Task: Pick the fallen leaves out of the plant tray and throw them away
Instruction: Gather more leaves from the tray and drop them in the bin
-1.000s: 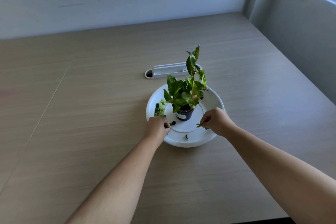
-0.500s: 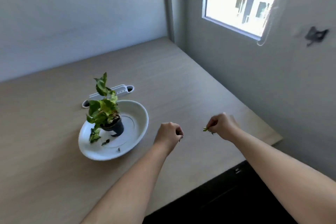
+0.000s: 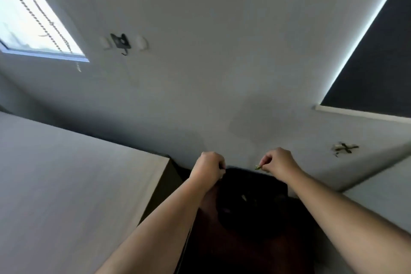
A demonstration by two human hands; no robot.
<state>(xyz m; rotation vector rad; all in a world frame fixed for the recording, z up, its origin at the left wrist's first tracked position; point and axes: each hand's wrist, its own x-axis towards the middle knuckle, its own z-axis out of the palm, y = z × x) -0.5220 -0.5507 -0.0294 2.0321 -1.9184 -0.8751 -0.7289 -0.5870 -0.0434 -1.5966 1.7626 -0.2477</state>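
My right hand (image 3: 279, 162) pinches a small green leaf (image 3: 258, 167) above the dark bin (image 3: 251, 200); my left hand (image 3: 209, 168), at nine o'clock, is fisted.

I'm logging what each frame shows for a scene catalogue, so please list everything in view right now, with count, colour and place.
table: one, pale wood grain, lower left.
bin: one, dark, on the floor below the hands, beside the table's end; contents too dark to tell.
leaf: one small piece, green, pinched in the right hand over the bin.
window: one, bright, upper left, with a bead chain hanging across it.
blind: one, dark, upper right, light leaking along its edge.
wall fitting: one, black, on the grey wall right of the window.
wall mark: one, cross-shaped, right side.
left hand: one, closed; whether it holds anything cannot be seen.
right hand: one, pinching the leaf.
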